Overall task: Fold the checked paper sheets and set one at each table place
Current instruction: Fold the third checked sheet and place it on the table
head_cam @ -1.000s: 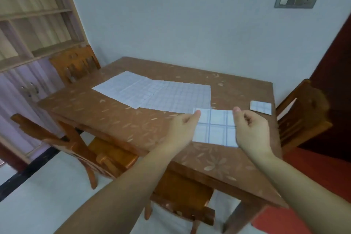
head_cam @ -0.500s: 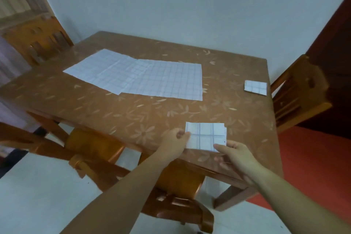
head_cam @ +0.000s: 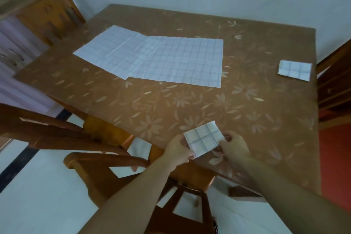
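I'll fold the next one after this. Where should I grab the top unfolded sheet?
Take the top unfolded sheet by its near right corner, coming from the near table edge. It lies flat, overlapping the other sheet on its left, so that corner is free and nearest the hands.

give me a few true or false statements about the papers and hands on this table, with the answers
1. Both hands pinch one small folded checked paper square. True.
2. The left hand rests flat on the table. False: its grip is on the square's left edge.
3. A second folded checked square lies near the brown flower-patterned table's right edge. True.
4. The large unfolded checked sheets are stacked on a chair. False: they lie flat on the table, overlapping.
5. The right hand is empty. False: it holds the square's right edge.
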